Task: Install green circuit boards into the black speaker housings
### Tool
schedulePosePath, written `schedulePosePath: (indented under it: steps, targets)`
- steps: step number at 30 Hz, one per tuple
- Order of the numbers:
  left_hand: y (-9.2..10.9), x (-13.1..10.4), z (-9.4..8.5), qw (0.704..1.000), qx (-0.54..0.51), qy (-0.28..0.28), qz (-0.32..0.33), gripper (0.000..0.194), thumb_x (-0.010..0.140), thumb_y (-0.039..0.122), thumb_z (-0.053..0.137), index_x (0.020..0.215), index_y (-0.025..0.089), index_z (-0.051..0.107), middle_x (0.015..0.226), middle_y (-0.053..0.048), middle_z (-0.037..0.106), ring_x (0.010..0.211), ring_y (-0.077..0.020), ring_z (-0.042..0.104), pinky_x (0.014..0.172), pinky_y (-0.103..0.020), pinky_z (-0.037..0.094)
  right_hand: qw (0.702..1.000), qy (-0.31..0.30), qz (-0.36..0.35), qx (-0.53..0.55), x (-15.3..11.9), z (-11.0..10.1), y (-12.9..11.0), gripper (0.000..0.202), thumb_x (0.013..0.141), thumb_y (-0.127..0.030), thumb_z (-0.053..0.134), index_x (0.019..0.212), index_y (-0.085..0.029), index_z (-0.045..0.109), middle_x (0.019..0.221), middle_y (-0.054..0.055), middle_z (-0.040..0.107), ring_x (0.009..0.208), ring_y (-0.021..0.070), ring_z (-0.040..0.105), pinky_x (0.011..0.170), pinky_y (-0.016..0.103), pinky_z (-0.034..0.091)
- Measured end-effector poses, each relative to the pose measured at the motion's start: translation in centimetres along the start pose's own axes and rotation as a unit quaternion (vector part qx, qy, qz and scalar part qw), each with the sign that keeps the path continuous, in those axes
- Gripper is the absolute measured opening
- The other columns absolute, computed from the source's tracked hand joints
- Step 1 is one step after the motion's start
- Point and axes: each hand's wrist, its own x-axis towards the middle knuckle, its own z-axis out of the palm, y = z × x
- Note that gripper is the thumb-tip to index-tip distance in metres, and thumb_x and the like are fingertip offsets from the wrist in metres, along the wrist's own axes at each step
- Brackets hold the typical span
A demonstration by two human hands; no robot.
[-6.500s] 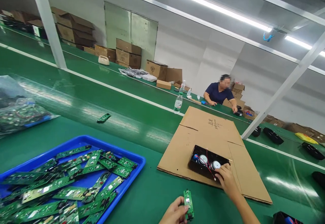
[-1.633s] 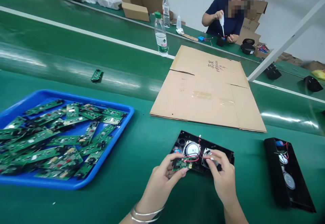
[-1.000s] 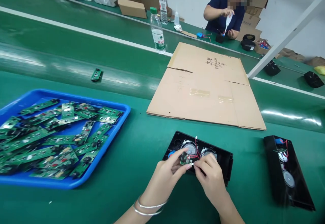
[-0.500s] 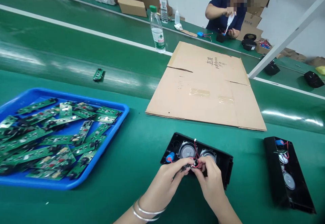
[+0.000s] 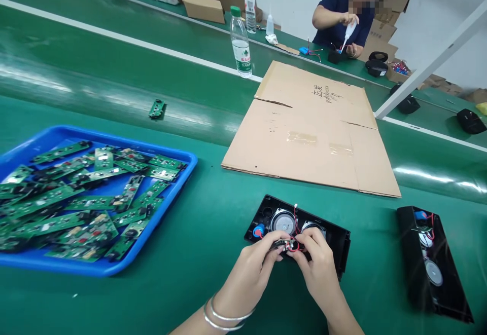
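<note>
Above a black speaker housing (image 5: pixel 335 249), my left hand (image 5: pixel 253 264) is closed on a small circuit board (image 5: pixel 281 244), held by its left end between thumb and fingers. My right hand (image 5: pixel 317 261) pinches a red wire (image 5: pixel 293 247) at the board's right end; the plug at its tip is hidden by the fingers. Inside the housing sit two round speakers, the left one (image 5: pixel 283 222) in plain sight and the right one (image 5: pixel 313 227) partly covered by my right hand. A blue cylindrical battery (image 5: pixel 258 230) lies at the housing's left end.
To the left stands a blue tray (image 5: pixel 167 213) piled with circuit boards. A single board (image 5: pixel 157 108) lies beyond it. Flattened cardboard (image 5: pixel 304 122) and a water bottle (image 5: pixel 241 51) are ahead. A second speaker housing (image 5: pixel 437 269) lies right. Across the line a co-worker (image 5: pixel 335 15) holds a squeeze bottle.
The view has shifted slightly. The circuit board is turned a little between my hands, showing more of its face and the red wire. Both hands keep their grip.
</note>
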Motion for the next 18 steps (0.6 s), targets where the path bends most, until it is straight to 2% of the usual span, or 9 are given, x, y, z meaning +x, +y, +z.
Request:
schedulePosePath:
  steps: [5,7,9,12,14,18]
  targets:
    - [0.1,0.0,0.2,1.0,0.002,-0.004,0.0,0.026,0.084,0.018,0.033,0.094,0.023,0.056,0.061,0.002,0.063,0.061,-0.0135,0.065,0.061,-0.019,0.052,1.0,-0.004,0.013,-0.004,0.0,0.0,0.1,0.009,0.085,-0.02,0.048,0.082,-0.019,0.057,0.077,0.003,0.051,0.068,0.0148,0.053,0.059,0.027,0.049]
    - [0.1,-0.1,0.0,1.0,-0.006,-0.011,-0.007,0.025,0.084,0.019,0.034,0.094,0.023,0.056,0.062,0.002,0.065,0.063,-0.0139,0.066,0.061,-0.019,0.052,1.0,-0.007,0.019,-0.009,0.0,0.1,0.2,0.009,0.085,-0.021,0.049,0.083,-0.019,0.057,0.086,0.006,0.053,0.074,0.016,0.055,0.062,0.028,0.05]
    - [0.2,-0.1,-0.4,0.999,-0.016,-0.018,-0.022,0.023,0.083,0.021,0.036,0.096,0.024,0.055,0.068,0.001,0.068,0.065,-0.0143,0.068,0.06,-0.019,0.052,0.999,-0.005,0.023,-0.026,0.2,0.1,0.2,0.014,0.084,-0.025,0.051,0.096,-0.02,0.056,0.107,0.01,0.051,0.087,0.0195,0.056,0.068,0.032,0.052]
    - [0.6,-0.4,-1.1,0.997,-0.029,-0.019,-0.068,0.02,0.081,0.026,0.042,0.097,0.025,0.055,0.07,0.001,0.07,0.064,-0.0159,0.069,0.058,-0.019,0.053,0.997,-0.033,0.012,-0.073,0.4,0.2,0.2,0.043,0.082,-0.034,0.055,0.122,-0.021,0.044,0.129,0.012,0.042,0.109,0.026,0.049,0.085,0.041,0.047]
    - [0.8,-0.5,-1.4,0.994,-0.056,-0.007,-0.099,0.017,0.08,0.029,0.046,0.093,0.025,0.056,0.067,0.003,0.07,0.062,-0.016,0.069,0.059,-0.021,0.055,0.994,-0.055,-0.005,-0.094,0.4,0.1,0.3,0.053,0.081,-0.038,0.055,0.129,-0.021,0.038,0.13,0.011,0.043,0.116,0.0271,0.044,0.091,0.044,0.043]
    - [1.1,-0.6,-1.6,0.981,-0.128,0.046,-0.138,0.012,0.076,0.031,0.049,0.084,0.023,0.056,0.07,0.003,0.071,0.068,-0.0177,0.07,0.057,-0.023,0.058,0.995,-0.043,0.001,-0.085,0.4,-0.3,0.3,0.045,0.088,-0.036,0.045,0.13,-0.021,0.039,0.127,0.01,0.048,0.115,0.0231,0.047,0.09,0.038,0.045]
